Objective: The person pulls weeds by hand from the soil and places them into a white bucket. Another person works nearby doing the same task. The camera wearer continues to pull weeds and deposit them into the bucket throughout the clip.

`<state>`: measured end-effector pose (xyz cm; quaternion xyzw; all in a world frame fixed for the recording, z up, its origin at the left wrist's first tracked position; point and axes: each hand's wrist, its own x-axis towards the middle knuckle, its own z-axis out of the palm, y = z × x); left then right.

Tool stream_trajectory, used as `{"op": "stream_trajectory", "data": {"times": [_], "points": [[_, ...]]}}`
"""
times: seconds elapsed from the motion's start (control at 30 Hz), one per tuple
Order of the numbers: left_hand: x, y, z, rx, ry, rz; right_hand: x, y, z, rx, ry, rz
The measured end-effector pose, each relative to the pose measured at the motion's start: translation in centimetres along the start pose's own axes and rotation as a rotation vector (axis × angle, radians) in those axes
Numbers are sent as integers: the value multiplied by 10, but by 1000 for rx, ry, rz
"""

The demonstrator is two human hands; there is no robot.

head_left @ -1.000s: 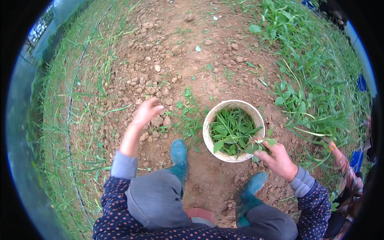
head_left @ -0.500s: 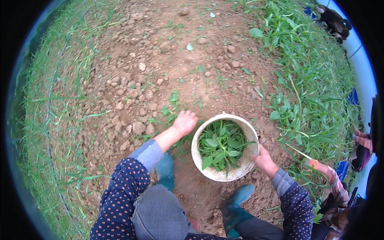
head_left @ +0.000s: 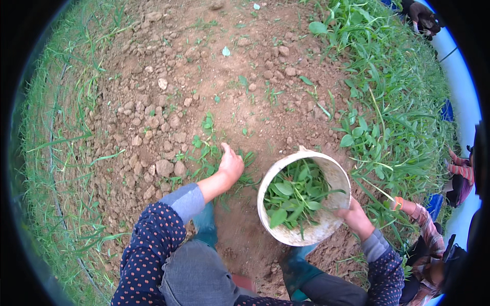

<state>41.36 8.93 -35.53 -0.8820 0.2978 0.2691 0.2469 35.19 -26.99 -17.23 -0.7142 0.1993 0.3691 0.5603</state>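
White and round, the plastic bucket (head_left: 326, 171) half full of green leafy plants (head_left: 293, 194) stands tilted on the brown clodded soil (head_left: 168, 102). The right hand (head_left: 354, 218) clasps its near rim, fingers curled over the edge, the leaves just inside them. The left hand (head_left: 230, 164) lies in a patch of low green weeds (head_left: 206, 155) left of the bucket, fingers closed among the stems; whether they grip any cannot be told. Tall grass (head_left: 393, 102) borders the right side.

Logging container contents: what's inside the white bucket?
The white bucket holds loose green leaves, piled over most of its inside. The bottom is covered by them, so anything underneath cannot be seen. The right hand grips its rim.
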Motion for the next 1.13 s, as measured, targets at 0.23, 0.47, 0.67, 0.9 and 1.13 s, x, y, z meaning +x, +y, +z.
{"op": "stream_trajectory", "data": {"times": [0.23,0.47,0.67,0.9,1.13], "points": [[13,-18,5,-452,-177,-146,-62,55,2,-54,115,53],[7,-34,34,-691,109,-102,-67,113,39,-414,388,-148],[-16,-41,32,-912,201,-142,-66,117,37,-439,409,-174],[-19,-10,-9,-1090,443,-86,-61,121,37,-427,401,-145],[-11,23,10,-444,-154,-4,-61,121,35,-448,400,-123]]}}
